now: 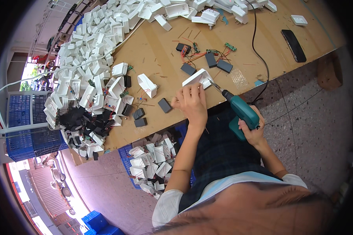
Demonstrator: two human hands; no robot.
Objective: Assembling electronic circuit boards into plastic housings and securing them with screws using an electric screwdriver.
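Observation:
At the near edge of the table, my left hand [193,105] holds a white plastic shell [197,78], its fingertips on the near side. My right hand [254,127] is wrapped round the handle of a green pistol-shaped soldering gun [242,109]. The gun's metal tip points into the shell's right end; whether it touches cannot be made out. Just beyond the shell lie dark grey blocks [224,66] and small green circuit boards [230,47] joined by red wires. Another white shell [147,85] with wires and a loose dark block [164,105] lie left of my left hand.
White shells [102,33] are heaped along the far left, with black parts [86,121] at the table's left end. A black cable [255,43] crosses the cardboard-covered tabletop [161,47]. A phone [293,46] lies right. Below stands a blue crate [128,161] of shells.

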